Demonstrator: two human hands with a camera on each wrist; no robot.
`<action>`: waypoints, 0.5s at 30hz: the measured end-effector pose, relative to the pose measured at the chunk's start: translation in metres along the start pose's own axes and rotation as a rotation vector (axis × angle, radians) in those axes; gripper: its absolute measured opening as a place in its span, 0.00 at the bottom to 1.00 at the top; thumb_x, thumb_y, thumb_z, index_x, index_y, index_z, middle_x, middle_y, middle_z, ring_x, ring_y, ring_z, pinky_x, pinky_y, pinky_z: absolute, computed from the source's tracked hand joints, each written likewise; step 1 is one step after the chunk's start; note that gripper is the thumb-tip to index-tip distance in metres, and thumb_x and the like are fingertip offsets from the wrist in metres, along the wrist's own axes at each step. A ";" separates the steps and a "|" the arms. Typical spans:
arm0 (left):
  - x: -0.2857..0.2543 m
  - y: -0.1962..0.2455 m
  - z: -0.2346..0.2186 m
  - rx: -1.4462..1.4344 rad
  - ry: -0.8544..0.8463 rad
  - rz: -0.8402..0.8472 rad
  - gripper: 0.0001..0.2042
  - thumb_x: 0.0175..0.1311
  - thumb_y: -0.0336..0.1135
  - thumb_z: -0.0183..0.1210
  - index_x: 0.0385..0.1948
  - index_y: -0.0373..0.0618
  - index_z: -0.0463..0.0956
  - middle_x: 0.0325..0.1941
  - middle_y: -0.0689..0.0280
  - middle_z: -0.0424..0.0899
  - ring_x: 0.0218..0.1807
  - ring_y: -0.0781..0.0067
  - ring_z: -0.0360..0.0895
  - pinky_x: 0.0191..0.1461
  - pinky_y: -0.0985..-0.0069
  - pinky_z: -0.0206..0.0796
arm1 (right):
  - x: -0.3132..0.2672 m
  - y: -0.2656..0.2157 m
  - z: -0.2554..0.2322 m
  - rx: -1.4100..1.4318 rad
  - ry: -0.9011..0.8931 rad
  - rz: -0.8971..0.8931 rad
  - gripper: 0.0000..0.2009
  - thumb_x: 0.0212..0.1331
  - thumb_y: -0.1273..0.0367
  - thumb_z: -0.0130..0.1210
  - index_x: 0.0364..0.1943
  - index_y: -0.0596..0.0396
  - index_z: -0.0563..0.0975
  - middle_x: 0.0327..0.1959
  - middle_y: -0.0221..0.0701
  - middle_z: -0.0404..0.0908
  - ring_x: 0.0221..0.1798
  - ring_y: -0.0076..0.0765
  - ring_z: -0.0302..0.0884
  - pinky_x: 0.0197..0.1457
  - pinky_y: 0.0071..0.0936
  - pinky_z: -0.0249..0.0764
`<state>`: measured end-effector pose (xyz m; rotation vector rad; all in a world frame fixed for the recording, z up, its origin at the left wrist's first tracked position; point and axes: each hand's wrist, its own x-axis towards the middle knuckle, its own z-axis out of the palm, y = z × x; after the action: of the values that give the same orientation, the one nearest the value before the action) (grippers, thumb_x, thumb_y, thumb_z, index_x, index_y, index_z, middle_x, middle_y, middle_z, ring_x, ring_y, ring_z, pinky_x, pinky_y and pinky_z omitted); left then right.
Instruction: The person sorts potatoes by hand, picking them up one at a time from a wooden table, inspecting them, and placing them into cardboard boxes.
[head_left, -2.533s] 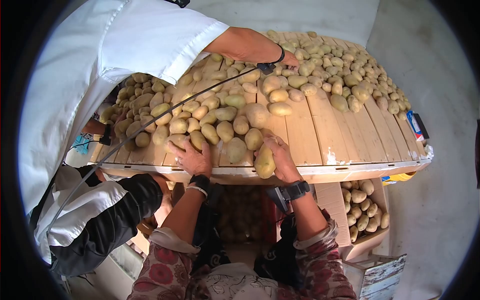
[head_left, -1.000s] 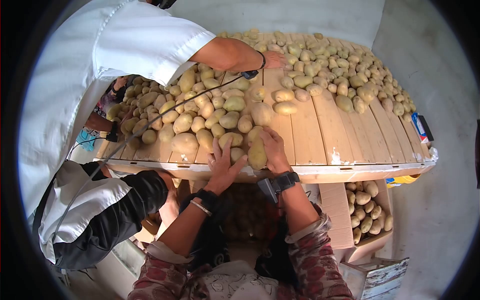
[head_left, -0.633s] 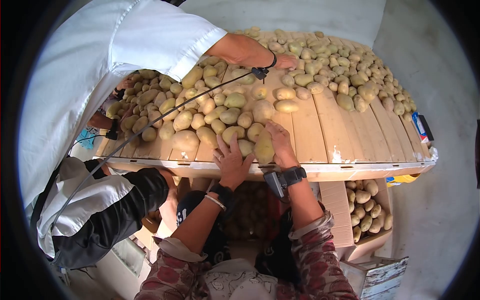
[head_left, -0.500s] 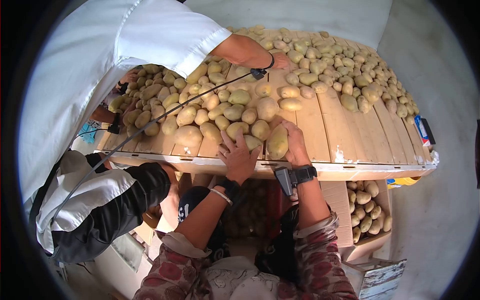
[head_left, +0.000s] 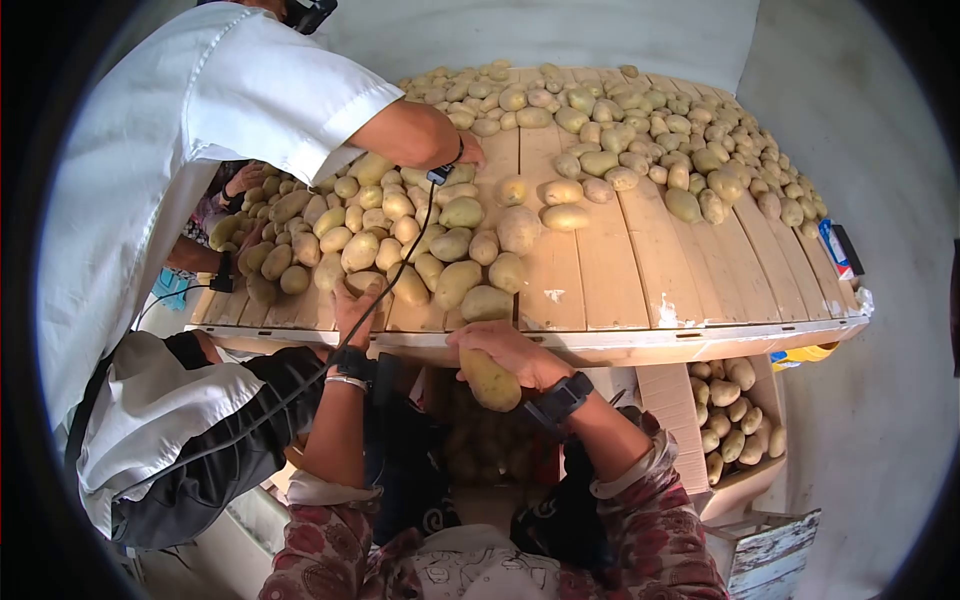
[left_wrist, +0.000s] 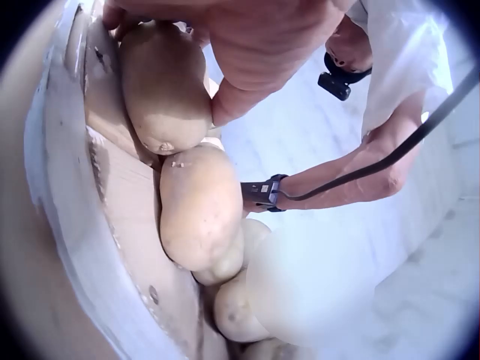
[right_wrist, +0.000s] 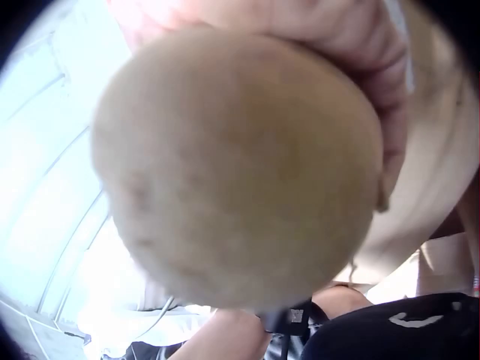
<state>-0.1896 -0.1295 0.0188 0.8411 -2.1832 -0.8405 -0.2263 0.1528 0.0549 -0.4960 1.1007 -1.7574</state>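
Note:
My right hand (head_left: 520, 352) holds a long yellow-brown potato (head_left: 488, 382) just in front of the table's front edge. Large in the right wrist view, that same potato (right_wrist: 240, 165) has fingers curled over its top. Further left, my left hand (head_left: 353, 312) grips another potato (head_left: 366, 283) close to the table edge. In the left wrist view, the left hand (left_wrist: 262, 52) has thumb and fingers around this potato (left_wrist: 165, 86), which lies against a neighbouring potato (left_wrist: 201, 206). Beside both hands spreads a heap of potatoes (head_left: 458, 284) on the slatted wooden table (head_left: 600, 290).
Another person's arm (head_left: 410, 135) reaches over the table from the left, with a black cable (head_left: 425, 225) hanging from the wrist. More potatoes (head_left: 690, 150) cover the back right. Below stands a cardboard box (head_left: 668, 430) of potatoes, near a weathered wooden stool (head_left: 768, 555).
My right hand has brought its potato left and toward me, off the tabletop. My left hand has moved left onto another potato. The other person's arm has drawn back left.

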 end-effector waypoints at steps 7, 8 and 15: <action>0.011 -0.011 -0.002 0.047 -0.187 -0.016 0.36 0.48 0.58 0.61 0.55 0.40 0.64 0.50 0.40 0.70 0.52 0.40 0.68 0.55 0.61 0.61 | 0.014 0.011 -0.003 0.047 0.216 0.018 0.12 0.60 0.65 0.51 0.37 0.62 0.75 0.34 0.35 0.75 0.32 0.33 0.78 0.31 0.27 0.76; 0.003 0.005 -0.008 0.138 -0.180 -0.074 0.36 0.49 0.60 0.58 0.55 0.42 0.63 0.49 0.37 0.69 0.52 0.39 0.68 0.54 0.59 0.62 | 0.019 0.018 -0.009 0.030 0.249 -0.008 0.12 0.60 0.65 0.51 0.38 0.61 0.75 0.34 0.35 0.75 0.33 0.33 0.78 0.30 0.27 0.75; -0.032 0.030 0.006 0.295 -0.186 -0.004 0.38 0.57 0.57 0.51 0.63 0.38 0.52 0.51 0.36 0.69 0.55 0.34 0.65 0.58 0.52 0.58 | 0.017 -0.011 -0.042 0.371 0.207 0.061 0.13 0.59 0.66 0.51 0.41 0.61 0.74 0.33 0.37 0.78 0.34 0.36 0.79 0.33 0.27 0.77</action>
<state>-0.1848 -0.0864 0.0271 0.9401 -2.5115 -0.6275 -0.2702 0.1587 0.0399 -0.0545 0.8871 -1.9337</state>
